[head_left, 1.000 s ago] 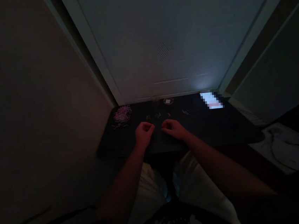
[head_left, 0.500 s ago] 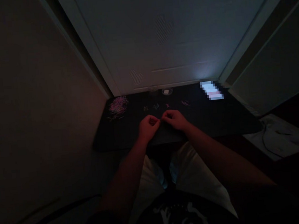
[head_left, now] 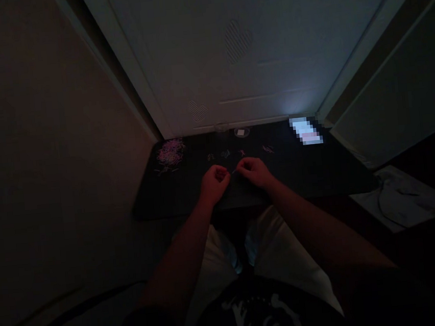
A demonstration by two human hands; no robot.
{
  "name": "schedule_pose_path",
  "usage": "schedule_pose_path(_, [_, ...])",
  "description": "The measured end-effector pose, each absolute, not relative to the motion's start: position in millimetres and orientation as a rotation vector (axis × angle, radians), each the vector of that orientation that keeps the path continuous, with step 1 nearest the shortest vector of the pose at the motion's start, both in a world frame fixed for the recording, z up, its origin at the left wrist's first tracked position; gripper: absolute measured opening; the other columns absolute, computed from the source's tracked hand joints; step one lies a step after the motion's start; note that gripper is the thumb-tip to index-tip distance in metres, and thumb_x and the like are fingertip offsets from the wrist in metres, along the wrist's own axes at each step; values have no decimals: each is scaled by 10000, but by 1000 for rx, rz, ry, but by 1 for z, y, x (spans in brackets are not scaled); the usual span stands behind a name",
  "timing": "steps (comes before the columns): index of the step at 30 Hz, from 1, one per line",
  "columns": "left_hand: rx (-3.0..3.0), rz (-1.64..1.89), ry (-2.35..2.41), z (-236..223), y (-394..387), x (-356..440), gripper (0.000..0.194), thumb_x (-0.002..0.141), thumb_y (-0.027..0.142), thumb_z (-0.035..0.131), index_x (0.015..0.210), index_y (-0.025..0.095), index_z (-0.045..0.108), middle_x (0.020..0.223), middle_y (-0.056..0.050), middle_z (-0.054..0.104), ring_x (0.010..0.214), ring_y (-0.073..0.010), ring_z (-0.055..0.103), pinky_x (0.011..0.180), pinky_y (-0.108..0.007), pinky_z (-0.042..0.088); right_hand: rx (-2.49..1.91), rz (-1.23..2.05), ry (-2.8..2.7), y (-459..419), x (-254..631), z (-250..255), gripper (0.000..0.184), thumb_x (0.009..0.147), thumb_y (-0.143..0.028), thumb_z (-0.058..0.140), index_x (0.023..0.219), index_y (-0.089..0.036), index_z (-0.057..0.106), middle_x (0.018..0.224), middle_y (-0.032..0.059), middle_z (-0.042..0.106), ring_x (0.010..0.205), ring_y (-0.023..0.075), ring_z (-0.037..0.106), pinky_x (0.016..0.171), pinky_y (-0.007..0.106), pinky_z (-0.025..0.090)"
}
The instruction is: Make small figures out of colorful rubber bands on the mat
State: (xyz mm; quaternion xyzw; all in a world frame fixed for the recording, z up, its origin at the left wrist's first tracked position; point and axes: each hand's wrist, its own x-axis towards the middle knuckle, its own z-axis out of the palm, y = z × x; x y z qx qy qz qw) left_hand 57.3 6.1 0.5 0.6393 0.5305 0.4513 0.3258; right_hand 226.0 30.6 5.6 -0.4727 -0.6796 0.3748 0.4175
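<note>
Over the dark table, my right hand pinches a small, thin, pale piece pointing toward the left. My left hand is closed, fingers curled, a short gap from that piece; whatever it may hold is too dark to make out. Just beyond the hands lie small groups of thin pieces: an orange-looking group, a bluish-grey group, a pinkish group and a purplish group. A big heap of similar pink and purple pieces covers the table's far left.
At the back edge stand a clear round container and a small round dish with a white square inside. A glowing, blurred-out screen lies at the back right. A pale panel with heart patterns rises behind the table.
My hands have moved slightly apart, from fingertips almost touching to a small gap. The thin pale piece now shows in my right fingers. The view has shifted a little.
</note>
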Motion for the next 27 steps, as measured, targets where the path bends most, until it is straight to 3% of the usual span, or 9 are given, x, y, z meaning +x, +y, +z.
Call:
schedule_pose_path(5, [1754, 1040, 1390, 0, 5, 61, 293, 700, 349, 656, 933, 177, 612, 815, -39, 665, 713, -136, 608, 658, -268, 482, -1180, 884, -1737, 29, 225, 8, 157, 704, -303, 555, 655, -156, 583, 576, -6, 544, 546, 100, 461, 527, 226, 358])
schedule_pose_path(10, [1787, 1041, 1438, 4, 4, 60, 174, 774, 329, 569, 832, 177, 629, 785, -32, 665, 703, -133, 602, 666, -268, 476, -1174, 900, -1759, 28, 225, 7, 156, 702, -302, 564, 678, -152, 599, 598, -3, 566, 551, 102, 473, 533, 229, 367])
schedule_pose_path(27, [1793, 1053, 1446, 5, 3, 60, 111, 749, 282, 579, 789, 180, 596, 735, -13, 636, 657, -119, 580, 616, -248, 462, -1122, 951, -1725, 30, 225, 5, 100, 671, -259, 561, 701, -166, 581, 603, -11, 551, 558, 102, 468, 541, 233, 376])
